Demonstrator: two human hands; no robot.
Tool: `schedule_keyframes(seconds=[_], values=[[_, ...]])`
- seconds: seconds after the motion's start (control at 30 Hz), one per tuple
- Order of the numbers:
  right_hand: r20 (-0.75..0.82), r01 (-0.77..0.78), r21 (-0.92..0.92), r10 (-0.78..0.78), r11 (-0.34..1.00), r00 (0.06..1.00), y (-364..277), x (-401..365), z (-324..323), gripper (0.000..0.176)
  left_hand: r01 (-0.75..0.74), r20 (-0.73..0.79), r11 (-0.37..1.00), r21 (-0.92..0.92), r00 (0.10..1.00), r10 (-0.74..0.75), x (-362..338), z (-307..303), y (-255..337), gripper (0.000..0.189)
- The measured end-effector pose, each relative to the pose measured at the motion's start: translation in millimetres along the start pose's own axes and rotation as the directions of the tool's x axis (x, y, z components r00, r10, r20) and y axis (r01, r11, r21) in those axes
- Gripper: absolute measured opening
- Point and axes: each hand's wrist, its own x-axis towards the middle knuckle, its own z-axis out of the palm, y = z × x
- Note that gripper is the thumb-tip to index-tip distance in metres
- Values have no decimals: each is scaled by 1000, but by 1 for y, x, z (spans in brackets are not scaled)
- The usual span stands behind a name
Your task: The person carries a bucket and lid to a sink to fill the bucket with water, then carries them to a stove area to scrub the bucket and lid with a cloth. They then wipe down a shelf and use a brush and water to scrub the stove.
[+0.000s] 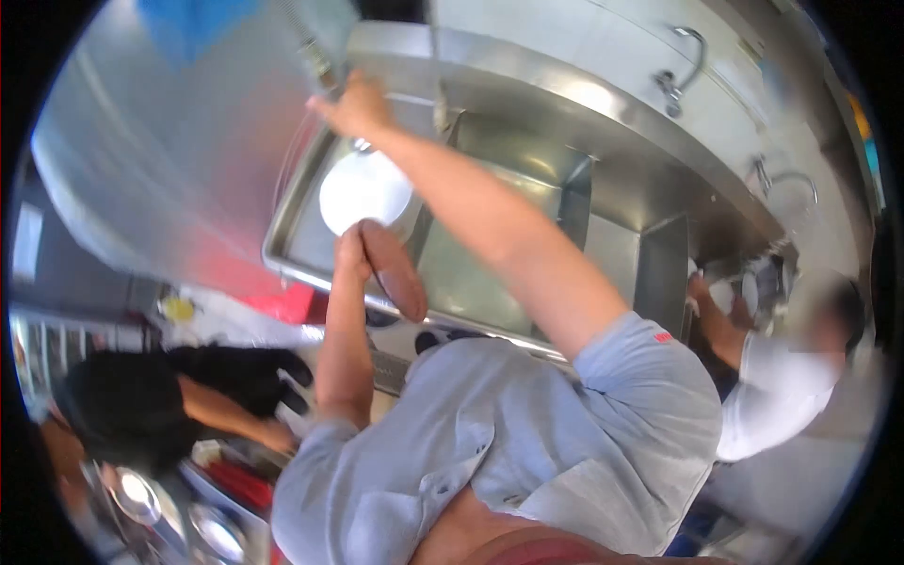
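Note:
My left hand (350,250) is closed on the edge of a smooth brown oval dish (394,271), which hangs tilted over the front rim of the sink. Just beyond that hand, a round white plate (365,193) shows in the left basin (299,221). Across the basin, my right hand (361,111) reaches out with its fingers apart, slightly blurred. Close to its fingertips hangs the metal end of a spray hose (320,66). My right forearm crosses over part of the sink.
More steel basins (504,247) run to the right, below wall taps (670,89). One person in white (786,386) works at the right; another in black (127,405) stands at the lower left near metal pans (217,532). Translucent plastic sheeting (179,151) hangs at the left.

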Motion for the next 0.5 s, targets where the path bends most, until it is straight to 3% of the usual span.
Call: schedule_keyframes(seconds=[0.07,0.13,0.17,0.2,0.23,0.27,0.3,0.5], values=[[53,-38,55,35,998,998,-21,-3,-12,105,15,0,997,75,1000,-16,-9,9,7,47],[63,-84,154,75,984,995,-38,0,-19,102,23,39,991,129,999,-28,21,-25,1,31],[28,-91,241,87,966,996,-43,3,-12,97,-28,24,998,63,999,26,0,-15,0,25],[53,-132,277,122,952,991,-52,4,-13,94,-77,138,997,27,988,73,10,-27,-6,25],[83,-175,313,156,934,984,-60,4,-13,91,-40,50,999,-19,998,41,-22,-2,2,23],[94,-182,300,161,936,983,-67,6,-6,88,-7,198,996,-86,980,24,3,-33,-9,22],[113,-192,282,166,940,980,-70,8,-2,85,14,246,995,-101,969,12,-1,-38,-15,22],[216,-234,442,150,866,965,-71,-44,-14,85,89,344,993,-73,937,-59,-62,25,-22,22]])
